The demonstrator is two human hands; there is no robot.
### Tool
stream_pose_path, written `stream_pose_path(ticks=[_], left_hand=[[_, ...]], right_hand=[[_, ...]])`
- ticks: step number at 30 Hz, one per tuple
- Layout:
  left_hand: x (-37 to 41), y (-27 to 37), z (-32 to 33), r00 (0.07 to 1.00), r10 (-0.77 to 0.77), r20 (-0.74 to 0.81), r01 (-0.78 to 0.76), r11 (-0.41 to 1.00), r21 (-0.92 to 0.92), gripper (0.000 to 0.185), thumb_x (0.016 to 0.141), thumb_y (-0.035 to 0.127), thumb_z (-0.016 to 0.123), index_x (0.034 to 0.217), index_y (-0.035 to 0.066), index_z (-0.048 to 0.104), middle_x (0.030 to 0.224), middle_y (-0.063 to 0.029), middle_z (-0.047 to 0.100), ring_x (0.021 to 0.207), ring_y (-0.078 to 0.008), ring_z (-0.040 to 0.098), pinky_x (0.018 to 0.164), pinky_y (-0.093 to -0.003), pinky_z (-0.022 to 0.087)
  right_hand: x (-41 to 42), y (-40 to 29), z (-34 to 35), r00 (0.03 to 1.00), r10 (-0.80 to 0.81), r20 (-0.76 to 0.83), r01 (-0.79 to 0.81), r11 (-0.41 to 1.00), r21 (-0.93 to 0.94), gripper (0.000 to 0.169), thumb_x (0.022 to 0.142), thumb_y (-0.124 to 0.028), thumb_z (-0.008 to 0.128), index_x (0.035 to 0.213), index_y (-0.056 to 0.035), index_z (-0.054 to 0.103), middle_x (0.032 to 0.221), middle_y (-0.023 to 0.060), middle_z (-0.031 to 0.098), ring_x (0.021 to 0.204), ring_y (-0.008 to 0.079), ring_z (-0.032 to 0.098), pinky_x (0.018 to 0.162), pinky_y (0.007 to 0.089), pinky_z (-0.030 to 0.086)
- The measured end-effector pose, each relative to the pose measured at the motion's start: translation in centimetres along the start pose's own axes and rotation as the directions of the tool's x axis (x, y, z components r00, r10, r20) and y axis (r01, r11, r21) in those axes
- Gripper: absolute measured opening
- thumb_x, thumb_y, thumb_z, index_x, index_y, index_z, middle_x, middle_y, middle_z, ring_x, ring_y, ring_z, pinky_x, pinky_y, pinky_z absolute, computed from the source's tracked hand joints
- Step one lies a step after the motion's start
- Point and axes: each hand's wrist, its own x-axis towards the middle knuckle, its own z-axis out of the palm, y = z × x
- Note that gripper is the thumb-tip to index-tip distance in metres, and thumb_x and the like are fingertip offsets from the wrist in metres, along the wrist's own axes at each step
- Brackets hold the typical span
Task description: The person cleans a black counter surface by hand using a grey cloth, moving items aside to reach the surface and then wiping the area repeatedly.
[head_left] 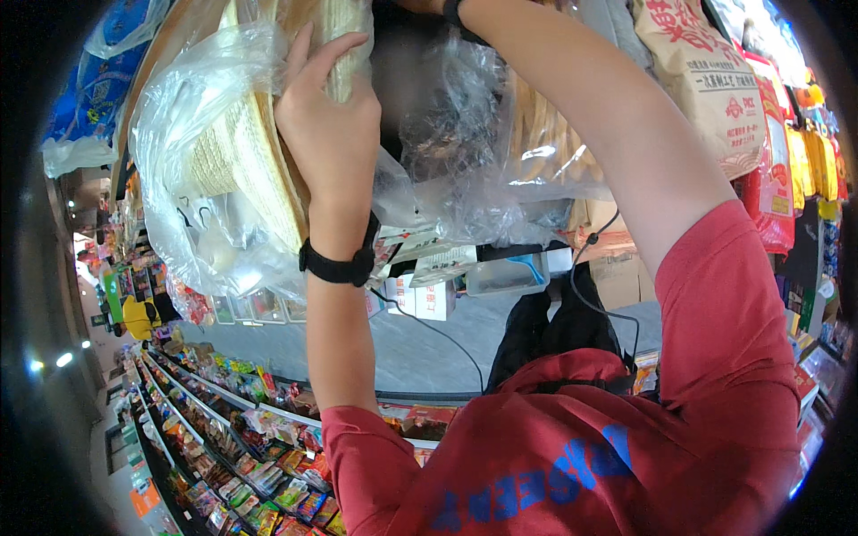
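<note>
My left hand (328,110), with a black band at the wrist, lies over pale yellow, ridged dried food sheets (258,167) in a clear plastic bag (161,147). Two of its fingers are spread over the stack; whether the others grip it is hidden. My right hand (423,5) is mostly cut off by the top edge, beyond the dark gap to the right of the sheets, and what it touches cannot be seen. Between my arms lie a crumpled clear bag (456,127) with dark contents and a bag of light brown sticks (549,134).
A printed brown paper sack (710,87) and red packages (771,181) stand at right, a blue bag (100,87) at upper left. Below the display are a clear plastic bin (507,276) and a white box (425,298). Cables hang near me. Shelves of packets (268,462) are behind; a person in yellow (139,318) is far left.
</note>
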Motion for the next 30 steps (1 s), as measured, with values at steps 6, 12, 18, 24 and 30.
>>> stream_pose_path(ticks=[6,12,18,24,30], left_hand=[[1.2,1.5,0.6,0.999,0.036,-0.001,-0.036,0.998,-0.053,0.032,0.080,-0.004,0.066,0.106,0.010,0.077,0.142,-0.0237,0.058,0.130,-0.0403,0.057,0.109,-0.0394,0.045],[-0.3,0.6,2.1,1.000,-0.026,0.011,0.027,0.997,-0.068,0.034,0.081,-0.002,0.066,0.109,0.011,0.077,0.143,-0.0211,0.058,0.133,-0.0360,0.056,0.112,-0.0385,0.042],[-0.6,2.4,4.0,0.998,0.046,0.053,-0.045,0.999,-0.014,0.033,0.084,-0.006,0.060,0.113,0.004,0.072,0.136,-0.0268,0.060,0.126,-0.0423,0.058,0.108,-0.0414,0.044],[-2.1,1.4,5.9,0.989,-0.123,0.078,0.134,0.980,-0.147,0.038,0.077,-0.014,0.056,0.107,0.002,0.072,0.135,-0.0323,0.058,0.129,-0.0450,0.055,0.112,-0.0402,0.040],[-2.5,2.2,6.6,0.980,-0.128,0.152,0.166,0.949,-0.269,0.037,0.083,-0.007,0.059,0.113,0.009,0.074,0.147,-0.0199,0.054,0.136,-0.0400,0.051,0.114,-0.0402,0.039]], right_hand=[[-6.1,3.8,0.4,0.882,0.423,-0.205,-0.425,0.904,0.039,0.030,0.093,-0.022,0.056,0.112,-0.0060,0.073,0.123,0.0121,0.062,0.103,0.0291,0.063,0.085,0.0391,0.055],[-6.7,4.0,-0.6,0.834,0.547,-0.066,-0.547,0.837,0.023,0.029,0.097,-0.020,0.056,0.113,-0.0036,0.072,0.128,0.0173,0.060,0.101,0.0305,0.064,0.080,0.0387,0.058],[-4.3,2.7,0.4,0.937,0.252,-0.242,-0.159,0.924,0.347,0.043,0.096,-0.023,0.056,0.135,-0.0065,0.062,0.147,0.0165,0.054,0.132,0.0382,0.051,0.105,0.0514,0.043],[-8.1,2.4,-3.4,0.949,0.301,0.093,-0.288,0.949,-0.125,0.037,0.097,-0.020,0.056,0.131,-0.0056,0.064,0.139,0.0220,0.053,0.124,0.0374,0.056,0.094,0.0469,0.053],[-8.3,6.9,1.4,0.813,0.572,-0.110,-0.571,0.820,0.043,0.023,0.092,-0.016,0.059,0.104,-0.0047,0.076,0.128,0.0189,0.058,0.107,0.0337,0.064,0.079,0.0411,0.060]])
